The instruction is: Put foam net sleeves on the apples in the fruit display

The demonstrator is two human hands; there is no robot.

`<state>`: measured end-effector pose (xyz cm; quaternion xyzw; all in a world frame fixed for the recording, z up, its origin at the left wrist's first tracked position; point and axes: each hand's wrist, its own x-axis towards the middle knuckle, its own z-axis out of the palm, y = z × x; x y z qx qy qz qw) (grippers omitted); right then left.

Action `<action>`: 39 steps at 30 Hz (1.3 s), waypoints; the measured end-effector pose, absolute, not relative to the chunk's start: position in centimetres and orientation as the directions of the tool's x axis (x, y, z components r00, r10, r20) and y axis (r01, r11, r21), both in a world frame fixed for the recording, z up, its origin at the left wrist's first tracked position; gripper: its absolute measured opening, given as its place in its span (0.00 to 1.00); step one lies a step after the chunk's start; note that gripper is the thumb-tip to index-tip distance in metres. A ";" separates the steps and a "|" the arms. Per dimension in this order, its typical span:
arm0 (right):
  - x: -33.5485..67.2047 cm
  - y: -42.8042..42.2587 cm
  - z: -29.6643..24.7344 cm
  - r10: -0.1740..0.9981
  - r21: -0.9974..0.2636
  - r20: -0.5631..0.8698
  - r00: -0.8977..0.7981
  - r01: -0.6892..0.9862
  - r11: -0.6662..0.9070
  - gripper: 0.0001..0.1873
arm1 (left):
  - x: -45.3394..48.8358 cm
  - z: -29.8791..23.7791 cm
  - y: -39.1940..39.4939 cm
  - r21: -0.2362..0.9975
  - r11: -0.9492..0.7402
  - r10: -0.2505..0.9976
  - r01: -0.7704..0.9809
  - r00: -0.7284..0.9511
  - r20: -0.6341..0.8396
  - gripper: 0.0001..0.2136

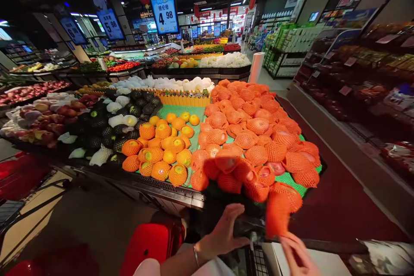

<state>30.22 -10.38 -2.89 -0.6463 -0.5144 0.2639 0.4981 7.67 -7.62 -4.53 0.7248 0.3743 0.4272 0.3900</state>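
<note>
My left hand (226, 230) reaches forward at the bottom middle, a bracelet on its wrist, fingers curled over a dark thing at the stand's front edge that I cannot make out. Lower right, my right hand (296, 253) pinches an orange foam net sleeve (278, 215) and holds it up just in front of the display. Behind it lies a heap of fruit in orange foam nets (255, 138) on a green mat (181, 112). Left of that heap sit oranges in nets (161, 151).
Dark fruits (106, 129) and apples (48, 120) fill the stand's left part. A red basket (152, 241) stands low at my left. A wire cart (258, 258) sits under my hands. Shelves (365, 86) line the right beside a red floor aisle (336, 194). Price signs (163, 4) hang above.
</note>
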 end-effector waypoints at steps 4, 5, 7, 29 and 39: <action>22.1 -6.5 -2.4 0.952 -0.934 0.280 0.123 0.265 0.240 0.16 | 7.2 -3.2 -4.0 0.851 -0.511 0.819 0.123 0.371 0.438 0.36; 20.6 -5.3 -2.1 0.949 -0.942 0.279 0.147 0.234 0.240 0.17 | 7.0 -3.1 -3.1 0.864 -0.491 0.833 0.107 0.348 0.430 0.30; 18.6 -3.4 -1.6 0.934 -0.956 0.258 0.246 0.204 0.210 0.18 | 6.4 -2.6 -1.6 0.905 -0.415 0.891 0.098 0.244 0.382 0.23; 12.2 -4.5 -1.3 0.794 -0.990 0.143 0.590 0.099 0.104 0.24 | 0.3 -0.4 1.6 0.803 -0.595 0.714 -0.039 0.433 0.551 0.12; 16.0 -2.4 -1.4 0.676 -0.926 0.374 0.635 0.297 0.233 0.14 | 3.4 0.6 2.9 0.662 -0.689 0.681 0.296 -0.051 0.731 0.07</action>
